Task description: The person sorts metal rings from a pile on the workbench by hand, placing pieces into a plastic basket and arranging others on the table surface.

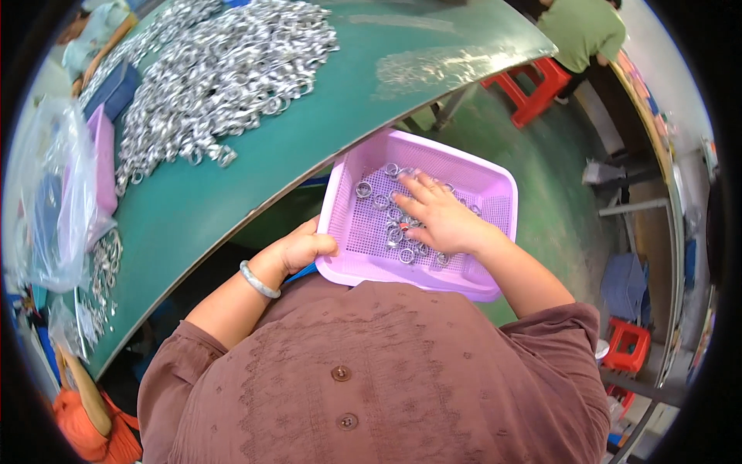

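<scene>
A pink plastic basket (497,176) with a mesh bottom rests close against my front, beside the table's edge. My left hand (303,246), with a pale bangle on its wrist, is closed on the basket's left rim, thumb on top. Inside the basket lie several silvery metal rings (406,255), loosely scattered; one small piece among them looks red. My right hand (444,220) reaches in over the rings, palm down and fingers spread. Its fingertips seem to touch some of them, and it hides others beneath.
A green table (309,124) carries a large heap of similar metal rings (224,69). On its left stand a pink basket (103,158), a clear plastic bag (50,193) and a blue bin (116,89). Red stools (533,89) and other people (583,35) are around.
</scene>
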### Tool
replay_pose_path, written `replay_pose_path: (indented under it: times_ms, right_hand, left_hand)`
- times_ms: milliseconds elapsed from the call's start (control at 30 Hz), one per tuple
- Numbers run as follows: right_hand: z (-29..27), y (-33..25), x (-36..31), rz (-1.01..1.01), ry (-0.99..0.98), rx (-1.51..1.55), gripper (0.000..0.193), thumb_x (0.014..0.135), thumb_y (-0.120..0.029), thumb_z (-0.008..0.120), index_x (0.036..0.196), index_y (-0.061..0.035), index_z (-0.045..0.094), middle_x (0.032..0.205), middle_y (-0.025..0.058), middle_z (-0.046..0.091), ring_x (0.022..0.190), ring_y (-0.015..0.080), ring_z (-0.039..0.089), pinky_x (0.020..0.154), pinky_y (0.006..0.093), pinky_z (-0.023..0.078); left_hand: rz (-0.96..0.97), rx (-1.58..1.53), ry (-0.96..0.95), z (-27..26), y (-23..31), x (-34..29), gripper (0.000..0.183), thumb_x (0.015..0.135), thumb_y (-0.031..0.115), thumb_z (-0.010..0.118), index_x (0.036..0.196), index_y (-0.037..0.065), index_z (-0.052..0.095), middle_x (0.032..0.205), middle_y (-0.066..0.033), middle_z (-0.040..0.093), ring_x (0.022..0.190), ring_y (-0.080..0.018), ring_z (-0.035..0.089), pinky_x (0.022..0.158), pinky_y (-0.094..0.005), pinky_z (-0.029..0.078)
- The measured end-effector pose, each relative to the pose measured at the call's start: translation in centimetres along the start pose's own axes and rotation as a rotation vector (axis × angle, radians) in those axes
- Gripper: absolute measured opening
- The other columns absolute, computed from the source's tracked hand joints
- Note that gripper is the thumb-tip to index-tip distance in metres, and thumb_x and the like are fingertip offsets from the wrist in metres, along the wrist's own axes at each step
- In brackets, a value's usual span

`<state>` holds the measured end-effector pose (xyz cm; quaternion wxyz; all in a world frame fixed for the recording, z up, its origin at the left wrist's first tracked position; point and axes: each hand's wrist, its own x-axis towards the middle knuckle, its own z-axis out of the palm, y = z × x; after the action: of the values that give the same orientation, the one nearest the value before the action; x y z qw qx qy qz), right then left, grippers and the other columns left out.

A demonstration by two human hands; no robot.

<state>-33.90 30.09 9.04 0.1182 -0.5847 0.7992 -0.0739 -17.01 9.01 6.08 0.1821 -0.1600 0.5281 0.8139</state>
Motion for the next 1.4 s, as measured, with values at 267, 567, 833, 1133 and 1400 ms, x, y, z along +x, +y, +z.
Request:
replay_pose_path:
  times_ms: [267, 567, 833, 1133, 1400]
  right_hand:
    - [0.3, 2.8, 0.7, -0.042, -0.002, 0.120, 0.050, 0.081, -0.016, 0.059, 0.129, -0.0090, 0.044, 0.143, 0.0165, 0.029, 0.133, 0.0359, 0.024, 0.109, 0.0474, 0.021]
    - [-1.4, 6.1, 0.0, 0.053, 0.019, 0.214, 0.041, 0.071, 0.003, 0.053, 0.112, -0.0027, 0.057, 0.117, 0.0147, 0.054, 0.110, 0.0327, 0.050, 0.093, 0.0406, 0.040]
    - [-1.0, 5.3, 1.1, 0.126, -0.092, -0.178, 0.050, 0.069, 0.000, 0.055, 0.119, -0.0029, 0.052, 0.127, 0.0121, 0.048, 0.114, 0.0293, 0.046, 0.097, 0.0427, 0.034]
    - [-0.6, 4.4, 3.9, -0.098, 0.029, -0.050, 0.042, 0.073, -0.002, 0.054, 0.115, -0.0035, 0.055, 0.121, 0.0120, 0.053, 0.109, 0.0302, 0.050, 0.090, 0.0411, 0.041]
    - [-5.0, 8.9, -1.4, 0.275, 0.037, 0.053, 0.026, 0.072, -0.002, 0.051, 0.095, -0.0031, 0.063, 0.089, 0.0150, 0.061, 0.088, 0.0313, 0.058, 0.079, 0.0391, 0.046]
  left_hand:
    - [-0.080, 0.006, -0.050, 0.3, 0.6, 3.3, 0.071, 0.059, 0.007, 0.055, 0.128, -0.004, 0.039, 0.118, -0.0148, 0.053, 0.105, -0.0254, 0.053, 0.090, -0.0339, 0.044]
    - [-0.118, -0.078, -0.007, -0.9, 0.5, 3.8, 0.071, 0.062, 0.008, 0.054, 0.130, -0.004, 0.038, 0.119, -0.0129, 0.054, 0.107, -0.0233, 0.053, 0.093, -0.0332, 0.042]
    - [-0.128, -0.066, 0.002, -2.1, 0.2, 3.6, 0.071, 0.063, 0.007, 0.054, 0.131, -0.003, 0.037, 0.120, -0.0128, 0.053, 0.107, -0.0228, 0.053, 0.094, -0.0325, 0.041]
    - [-0.210, -0.002, 0.038, -2.8, 0.5, 3.5, 0.063, 0.064, 0.006, 0.051, 0.125, -0.004, 0.043, 0.109, -0.0111, 0.057, 0.098, -0.0206, 0.055, 0.086, -0.0307, 0.044]
    - [-0.168, -0.126, 0.082, -3.0, -0.2, 3.5, 0.059, 0.062, 0.005, 0.049, 0.120, -0.005, 0.047, 0.106, -0.0113, 0.058, 0.095, -0.0208, 0.055, 0.084, -0.0302, 0.044]
